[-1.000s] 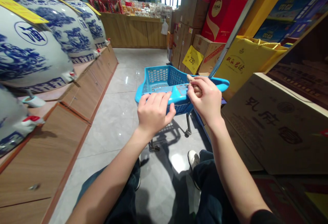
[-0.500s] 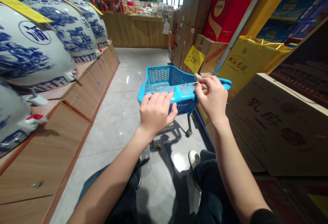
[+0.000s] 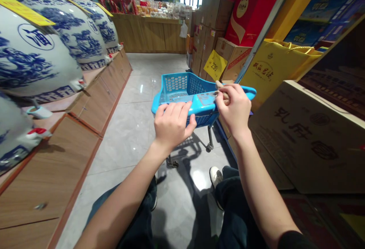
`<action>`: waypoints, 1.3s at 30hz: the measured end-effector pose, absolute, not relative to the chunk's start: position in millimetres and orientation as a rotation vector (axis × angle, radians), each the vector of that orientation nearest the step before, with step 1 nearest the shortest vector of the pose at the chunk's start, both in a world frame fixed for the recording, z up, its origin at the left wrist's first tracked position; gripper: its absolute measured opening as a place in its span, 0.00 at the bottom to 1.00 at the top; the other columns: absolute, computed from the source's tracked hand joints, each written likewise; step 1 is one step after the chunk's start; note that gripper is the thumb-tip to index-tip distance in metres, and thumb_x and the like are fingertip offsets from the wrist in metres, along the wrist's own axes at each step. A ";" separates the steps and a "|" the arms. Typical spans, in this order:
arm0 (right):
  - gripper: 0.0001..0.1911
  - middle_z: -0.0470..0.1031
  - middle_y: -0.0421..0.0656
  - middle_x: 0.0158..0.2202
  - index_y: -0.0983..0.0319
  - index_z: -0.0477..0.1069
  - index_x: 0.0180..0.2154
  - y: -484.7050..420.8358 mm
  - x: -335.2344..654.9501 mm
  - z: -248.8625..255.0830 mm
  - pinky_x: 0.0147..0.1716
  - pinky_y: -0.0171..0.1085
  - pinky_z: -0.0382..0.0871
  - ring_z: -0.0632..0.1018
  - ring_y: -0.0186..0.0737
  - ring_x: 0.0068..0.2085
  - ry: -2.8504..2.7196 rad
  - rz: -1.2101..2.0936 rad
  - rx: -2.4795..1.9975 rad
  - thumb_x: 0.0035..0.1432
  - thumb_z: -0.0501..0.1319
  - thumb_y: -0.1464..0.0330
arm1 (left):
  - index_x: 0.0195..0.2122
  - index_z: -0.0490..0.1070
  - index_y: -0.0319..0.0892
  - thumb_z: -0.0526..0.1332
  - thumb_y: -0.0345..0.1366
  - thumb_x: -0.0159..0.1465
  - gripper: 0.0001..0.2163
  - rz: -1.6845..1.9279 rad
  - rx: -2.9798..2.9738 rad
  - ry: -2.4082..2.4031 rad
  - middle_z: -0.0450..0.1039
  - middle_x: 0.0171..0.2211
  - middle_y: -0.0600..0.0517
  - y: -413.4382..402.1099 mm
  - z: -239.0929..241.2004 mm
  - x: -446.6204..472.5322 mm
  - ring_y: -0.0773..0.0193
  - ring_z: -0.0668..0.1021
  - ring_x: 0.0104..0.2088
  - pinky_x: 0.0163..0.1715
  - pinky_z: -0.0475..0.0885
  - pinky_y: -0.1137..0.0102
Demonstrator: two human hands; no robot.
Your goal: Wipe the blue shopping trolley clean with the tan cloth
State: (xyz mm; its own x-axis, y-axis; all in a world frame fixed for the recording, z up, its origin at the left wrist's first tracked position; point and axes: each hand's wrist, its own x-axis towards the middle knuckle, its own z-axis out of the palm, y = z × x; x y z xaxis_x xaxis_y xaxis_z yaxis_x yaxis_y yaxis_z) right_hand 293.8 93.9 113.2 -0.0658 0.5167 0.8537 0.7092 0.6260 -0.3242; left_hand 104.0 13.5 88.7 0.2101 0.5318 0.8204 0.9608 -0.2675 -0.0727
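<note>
A blue plastic shopping cart with perforated basket walls stands in front of me on a dark wheeled frame. My left hand is closed over the left part of its blue handle, fingers on top and thumb toward me. On the right part of the handle, my right hand has its fingers curled around a small beige-brown thing. Its kind I cannot make out, and my fingers partly cover it. Little of the basket's inside shows, and I see no goods in it.
Large blue-and-white porcelain jars with red covers line a wooden cabinet on the left. Along the right are cartons, a yellow bag and a red box. A wooden counter with packaged goods stands ahead beyond the tiled floor.
The view has shifted very slightly, so the cart, hands and shelves sit a little further left. Both hands keep their places on the cart.
</note>
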 end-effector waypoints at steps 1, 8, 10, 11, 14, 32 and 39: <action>0.06 0.81 0.46 0.43 0.56 0.76 0.37 87.9 287.6 112.8 0.46 0.44 0.75 0.81 0.48 0.45 -1.758 -0.208 -0.976 0.63 0.59 0.68 | 0.53 0.78 0.39 0.57 0.37 0.68 0.16 -0.933 -1.893 -1.396 0.83 0.43 0.43 13.8 88.2 103.9 0.52 0.80 0.42 0.48 0.66 0.57; 0.08 0.80 0.47 0.47 0.57 0.77 0.39 75.7 275.1 116.7 0.49 0.43 0.74 0.81 0.46 0.47 -1.930 -0.075 -0.778 0.65 0.58 0.69 | 0.54 0.77 0.40 0.57 0.39 0.68 0.17 -0.966 -1.915 -1.432 0.82 0.43 0.43 14.9 86.8 101.6 0.50 0.80 0.42 0.48 0.66 0.56; 0.07 0.80 0.47 0.44 0.58 0.77 0.37 87.7 287.3 116.7 0.48 0.43 0.74 0.81 0.46 0.46 -1.841 -0.087 -0.869 0.63 0.59 0.69 | 0.54 0.77 0.39 0.57 0.38 0.68 0.17 -0.954 -1.907 -1.410 0.82 0.43 0.43 14.8 87.3 102.1 0.51 0.80 0.42 0.48 0.66 0.56; 0.07 0.80 0.47 0.42 0.58 0.76 0.37 92.8 292.4 116.3 0.47 0.44 0.74 0.81 0.47 0.45 -1.789 -0.107 -0.924 0.63 0.59 0.69 | 0.53 0.77 0.39 0.58 0.38 0.68 0.17 -0.951 -1.904 -1.400 0.83 0.43 0.43 14.7 87.4 102.5 0.51 0.80 0.42 0.47 0.66 0.56; 0.07 0.80 0.46 0.42 0.57 0.76 0.36 94.4 293.8 114.3 0.47 0.45 0.74 0.80 0.48 0.45 -1.720 -0.154 -1.015 0.62 0.59 0.69 | 0.53 0.78 0.39 0.58 0.37 0.67 0.17 -0.964 -1.906 -1.408 0.83 0.43 0.43 14.8 87.2 103.8 0.51 0.80 0.42 0.48 0.66 0.57; 0.08 0.80 0.46 0.47 0.57 0.78 0.40 68.0 267.8 123.5 0.45 0.42 0.74 0.80 0.46 0.46 -1.961 -0.100 -0.903 0.64 0.59 0.69 | 0.53 0.78 0.41 0.57 0.38 0.68 0.16 -0.967 -1.885 -1.413 0.83 0.43 0.44 14.1 87.1 103.8 0.52 0.80 0.42 0.47 0.65 0.57; 0.10 0.80 0.45 0.44 0.58 0.80 0.37 80.5 276.3 126.0 0.46 0.42 0.74 0.80 0.46 0.45 -1.882 -0.036 -0.987 0.62 0.60 0.71 | 0.53 0.77 0.40 0.58 0.39 0.68 0.16 -0.940 -1.891 -1.406 0.83 0.43 0.44 13.2 89.5 104.2 0.52 0.80 0.41 0.46 0.65 0.58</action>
